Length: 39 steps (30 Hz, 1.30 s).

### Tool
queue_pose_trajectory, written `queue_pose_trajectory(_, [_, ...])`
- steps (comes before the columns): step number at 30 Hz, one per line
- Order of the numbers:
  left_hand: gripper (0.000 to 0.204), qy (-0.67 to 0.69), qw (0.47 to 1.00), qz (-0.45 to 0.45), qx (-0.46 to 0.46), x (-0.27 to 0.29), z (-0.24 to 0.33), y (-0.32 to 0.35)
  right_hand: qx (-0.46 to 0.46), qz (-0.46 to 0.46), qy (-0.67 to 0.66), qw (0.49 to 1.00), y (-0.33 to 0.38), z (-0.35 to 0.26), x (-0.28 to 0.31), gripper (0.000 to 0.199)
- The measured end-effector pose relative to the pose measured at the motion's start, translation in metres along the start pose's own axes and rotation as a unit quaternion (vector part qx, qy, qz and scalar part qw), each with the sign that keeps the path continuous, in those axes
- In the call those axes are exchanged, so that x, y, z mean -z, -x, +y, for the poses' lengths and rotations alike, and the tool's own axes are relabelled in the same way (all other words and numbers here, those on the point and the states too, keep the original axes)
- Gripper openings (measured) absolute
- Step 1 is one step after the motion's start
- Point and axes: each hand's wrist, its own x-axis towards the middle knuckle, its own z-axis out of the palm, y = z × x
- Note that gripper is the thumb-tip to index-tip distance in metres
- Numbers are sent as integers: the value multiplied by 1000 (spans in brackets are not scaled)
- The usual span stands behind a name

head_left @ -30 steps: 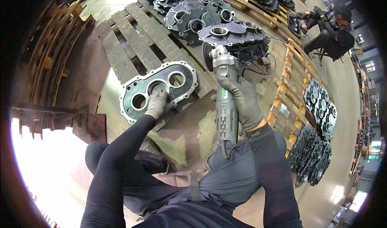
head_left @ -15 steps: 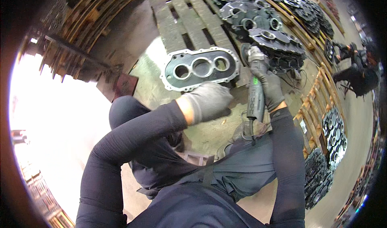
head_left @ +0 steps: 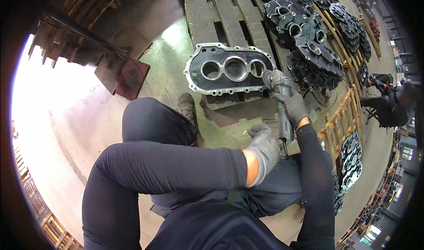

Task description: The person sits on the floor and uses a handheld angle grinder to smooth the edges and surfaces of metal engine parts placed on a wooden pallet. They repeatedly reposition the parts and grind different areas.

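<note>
Silvery metal, matt cloth, rough wood
The near casting (head_left: 229, 83) has a dark, slightly glossy face — its rim and bore rings bare, bright metal. Far right, stacked castings (head_left: 304, 34) gleam darkly; the far pallet (head_left: 198, 18) is rough, dull wood. The grinder (head_left: 285, 119) pairs a metallic head with grey plastic — the gloves (head_left: 264, 147) matt grey cloth.

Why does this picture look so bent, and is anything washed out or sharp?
Head view: wide fisheye lens bends the wooden slats at upper left; head view: glare whitens the floor at left; head view: the metal cover looks fairly crisp.
</note>
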Motion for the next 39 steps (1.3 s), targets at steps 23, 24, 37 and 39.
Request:
queue_pose_trajectory(23, [31,-28,999,10,-22,15,21,3,66,-56,144,986,-78,-50,-28,56])
queue_pose_trajectory(24, [30,-21,999,21,-23,17,18,6,70,-64,154,984,-75,-56,-31,57])
queue_pose_trajectory(37, [33,-40,999,-3,-32,22,14,9,58,-147,77,984,-74,-84,-59,59])
queue_pose_trajectory(39, [33,-43,998,-1,-41,23,11,7,74,-145,115,980,-76,-89,-63,60])
